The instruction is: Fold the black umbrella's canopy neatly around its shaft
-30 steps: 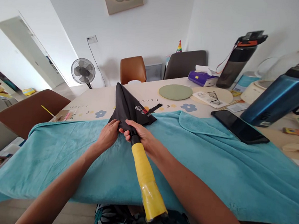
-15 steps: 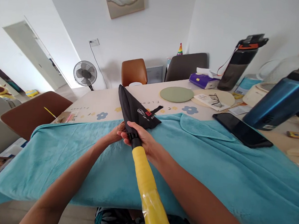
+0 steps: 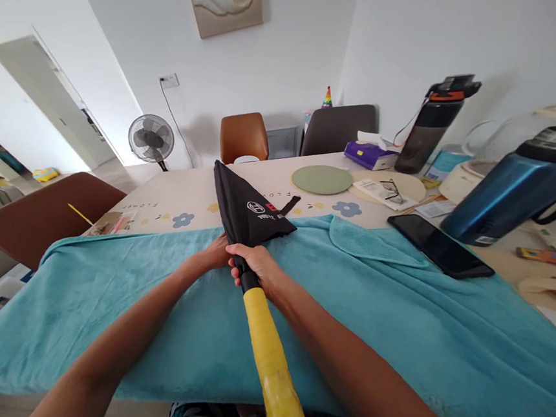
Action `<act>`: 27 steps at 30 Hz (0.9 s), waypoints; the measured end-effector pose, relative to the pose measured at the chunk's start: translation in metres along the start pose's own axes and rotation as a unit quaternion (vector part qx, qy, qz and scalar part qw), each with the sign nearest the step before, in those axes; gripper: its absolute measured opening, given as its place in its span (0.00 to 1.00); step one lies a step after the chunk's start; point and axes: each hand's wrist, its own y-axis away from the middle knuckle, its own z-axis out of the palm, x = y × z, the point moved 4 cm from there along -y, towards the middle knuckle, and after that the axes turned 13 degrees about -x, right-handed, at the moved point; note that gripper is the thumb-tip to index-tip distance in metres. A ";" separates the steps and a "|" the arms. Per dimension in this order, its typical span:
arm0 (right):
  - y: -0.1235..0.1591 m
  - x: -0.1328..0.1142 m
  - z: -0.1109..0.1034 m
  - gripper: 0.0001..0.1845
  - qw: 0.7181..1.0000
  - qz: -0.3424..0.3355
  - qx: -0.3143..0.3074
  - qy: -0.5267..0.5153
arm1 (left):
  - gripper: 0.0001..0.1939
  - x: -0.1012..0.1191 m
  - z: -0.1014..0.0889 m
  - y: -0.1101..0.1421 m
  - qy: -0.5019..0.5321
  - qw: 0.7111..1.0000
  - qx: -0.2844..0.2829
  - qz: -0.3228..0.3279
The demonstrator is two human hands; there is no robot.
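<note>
A folded black umbrella (image 3: 253, 209) with white and red print points away from me over the table. Its handle (image 3: 269, 363), wrapped in yellow, runs back toward my lap. My right hand (image 3: 256, 265) is closed around the black shaft just where the canopy ends. A short black strap (image 3: 291, 203) sticks out at the canopy's right side. On the left, my left hand (image 3: 218, 250) reaches against the underside of the canopy; its fingers are hidden behind the fabric. Beneath both hands lies a turquoise blanket (image 3: 189, 337).
To the right are a black phone (image 3: 440, 245), a blue thermos (image 3: 508, 190), a dark water bottle (image 3: 428, 127) and a purple tissue pack (image 3: 368, 155). A green round mat (image 3: 322, 180) and glasses (image 3: 392, 191) lie farther back. Chairs (image 3: 244, 137) and a fan (image 3: 151, 138) stand beyond.
My right hand has moved slightly down and left along with the umbrella. My left hand's fingers have slipped farther behind the canopy. The camera view has shifted a little.
</note>
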 end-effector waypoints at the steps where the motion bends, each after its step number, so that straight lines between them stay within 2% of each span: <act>1: -0.002 0.002 -0.001 0.09 1.000 0.002 -0.001 0.002 | 0.07 -0.002 -0.004 -0.001 -0.030 0.998 -0.061 0.014; 3: -0.007 0.007 -0.002 0.09 1.000 0.007 -0.007 0.000 | 0.07 -0.010 -0.015 -0.001 -0.107 0.980 -0.167 -0.004; 4: -0.009 0.012 -0.001 0.09 1.000 0.012 -0.009 0.001 | 0.09 -0.017 -0.024 -0.001 -0.141 0.972 -0.184 -0.044; 5: -0.010 0.016 0.000 0.09 1.000 0.020 -0.010 0.003 | 0.11 -0.022 -0.036 -0.002 -0.164 0.967 -0.173 -0.090; 7: -0.013 0.026 0.003 0.08 0.999 0.038 -0.010 0.008 | 0.14 -0.025 -0.056 -0.007 -0.175 0.966 -0.113 -0.153; 8: -0.015 0.029 0.004 0.07 0.999 0.043 -0.013 0.009 | 0.15 -0.022 -0.064 -0.012 -0.165 0.970 -0.080 -0.158; 10: -0.016 0.033 0.006 0.07 0.999 0.042 -0.015 0.009 | 0.16 -0.007 -0.068 -0.026 -0.136 0.982 -0.039 -0.128; 12: -0.016 0.032 0.007 0.07 0.999 0.033 -0.016 0.007 | 0.17 0.015 -0.059 -0.046 -0.122 0.990 -0.044 -0.061; 14: -0.015 0.031 0.007 0.06 0.999 0.027 -0.015 0.006 | 0.19 0.038 -0.039 -0.068 -0.124 0.988 -0.093 0.020; 16: -0.013 0.029 0.007 0.06 1.000 0.024 -0.018 0.003 | 0.21 0.055 -0.016 -0.088 -0.148 0.976 -0.141 0.073; 19: -0.012 0.028 0.006 0.05 0.999 0.020 -0.029 -0.007 | 0.24 0.065 0.014 -0.111 -0.187 0.954 -0.217 0.090; 21: -0.012 0.029 0.006 0.05 0.999 0.017 -0.038 -0.016 | 0.23 0.065 0.024 -0.120 -0.199 0.945 -0.247 0.080; 24: -0.013 0.030 0.005 0.05 0.999 0.021 -0.037 -0.023 | 0.17 0.064 0.020 -0.125 -0.195 0.951 -0.228 0.076; 27: -0.014 0.030 0.004 0.07 0.999 0.023 -0.032 -0.021 | 0.13 0.064 -0.006 -0.120 -0.161 0.976 -0.129 0.070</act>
